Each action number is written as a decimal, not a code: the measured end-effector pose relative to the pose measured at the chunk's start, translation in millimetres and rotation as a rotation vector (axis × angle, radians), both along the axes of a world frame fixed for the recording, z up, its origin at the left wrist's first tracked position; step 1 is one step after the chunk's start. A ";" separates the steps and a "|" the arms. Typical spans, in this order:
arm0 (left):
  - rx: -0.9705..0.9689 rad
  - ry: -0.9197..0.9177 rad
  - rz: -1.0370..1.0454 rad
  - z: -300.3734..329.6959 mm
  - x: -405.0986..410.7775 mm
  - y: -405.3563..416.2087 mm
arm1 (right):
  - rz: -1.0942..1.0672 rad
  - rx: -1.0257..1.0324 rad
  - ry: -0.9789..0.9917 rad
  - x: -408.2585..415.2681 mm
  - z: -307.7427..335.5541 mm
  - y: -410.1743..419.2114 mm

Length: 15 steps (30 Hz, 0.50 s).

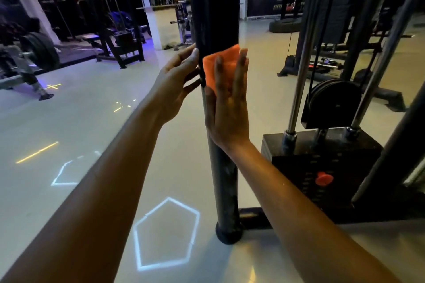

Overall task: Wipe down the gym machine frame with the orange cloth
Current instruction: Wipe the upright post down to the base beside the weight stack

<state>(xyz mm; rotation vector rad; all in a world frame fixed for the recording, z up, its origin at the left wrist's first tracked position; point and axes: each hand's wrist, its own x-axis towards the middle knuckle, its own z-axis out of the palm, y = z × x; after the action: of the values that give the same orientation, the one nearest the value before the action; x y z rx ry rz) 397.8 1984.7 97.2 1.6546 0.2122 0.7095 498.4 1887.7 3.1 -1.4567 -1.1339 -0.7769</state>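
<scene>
While pressing the orange cloth [222, 65] flat-fingered under the right hand [226, 108], steady the frame post [215, 7] with the open left hand [177, 85] and wipe downward evenly.

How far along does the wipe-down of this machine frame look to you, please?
Done: cannot tell; no part of the black upright post looks visibly cleaner. In hand: the right hand presses the orange cloth flat against the post about halfway up, while the left hand touches the post's left side. Left: probably the lower post down to its base.
</scene>
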 end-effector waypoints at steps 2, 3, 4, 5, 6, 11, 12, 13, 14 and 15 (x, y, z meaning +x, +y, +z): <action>-0.023 0.025 0.001 -12.5 1.1 -0.8 | -0.037 -0.055 -0.011 0.1 -27.6 -6.2; -0.034 0.028 0.010 -19.8 1.7 -1.6 | -0.035 -0.096 -0.021 -0.3 -46.3 -11.1; -0.042 0.021 0.018 -26.2 2.2 -2.5 | -0.025 -0.136 -0.029 -1.2 -62.3 -16.0; -0.044 0.009 0.024 -31.3 2.9 -3.4 | -0.014 -0.164 -0.035 -1.0 -72.8 -18.6; -0.041 -0.001 0.028 -35.5 3.5 -4.4 | 0.001 -0.164 -0.024 -1.0 -74.8 -19.1; -0.018 -0.039 0.049 -47.2 8.0 -5.6 | 0.027 -0.041 0.077 -4.0 -36.3 -4.3; -0.022 -0.043 0.060 -50.5 8.3 -6.7 | 0.030 -0.031 0.055 -1.0 -43.7 -4.1; -0.022 -0.043 0.068 -54.9 8.2 -8.4 | 0.031 -0.042 0.019 2.2 -58.8 -6.8; -0.019 -0.040 0.073 -59.8 7.9 -10.4 | 0.032 -0.073 -0.013 4.9 -79.0 -10.9; -0.012 -0.038 0.079 -64.7 7.3 -11.7 | 0.035 -0.112 -0.025 5.8 -99.3 -16.3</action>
<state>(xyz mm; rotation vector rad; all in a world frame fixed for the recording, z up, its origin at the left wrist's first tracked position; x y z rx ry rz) 405.0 1973.1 32.5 1.6268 0.2553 0.7966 504.2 1871.4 -96.2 -1.5195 -1.2358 -0.7187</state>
